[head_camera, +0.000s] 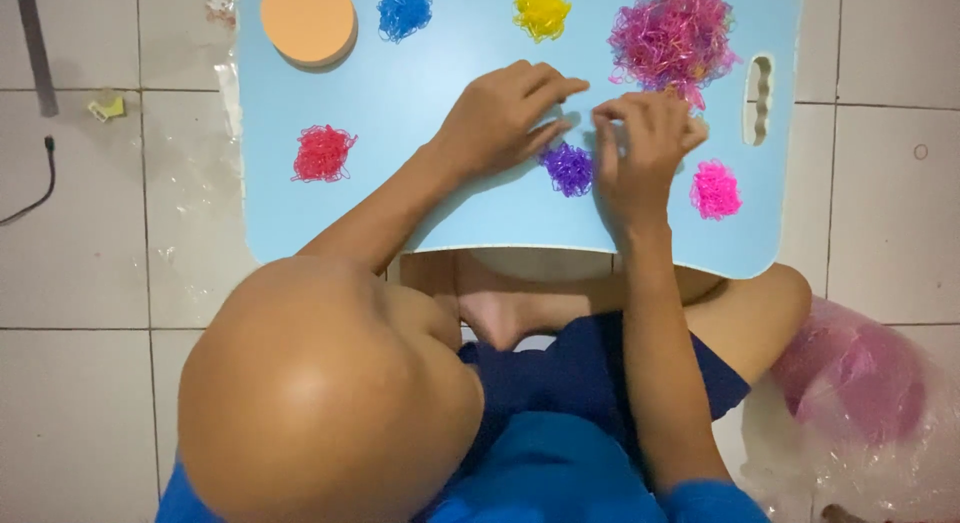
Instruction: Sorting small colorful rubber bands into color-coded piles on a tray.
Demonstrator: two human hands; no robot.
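Both hands meet just above the purple pile [569,169] of tiny elastic bands on the light blue surface [400,183]. The left hand [505,118] has its fingers stretched toward the right hand [645,143], whose fingers are curled in a pinch; what they grip is too small to tell. Beyond the purple pile lies a large mixed pink heap [672,33]; a small pink pile [715,190] sits beside the right hand.

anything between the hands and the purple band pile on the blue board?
Nothing visible. The left hand and right hand sit just above the purple pile on the blue board, fingertips almost meeting; the other piles lie off to the sides.
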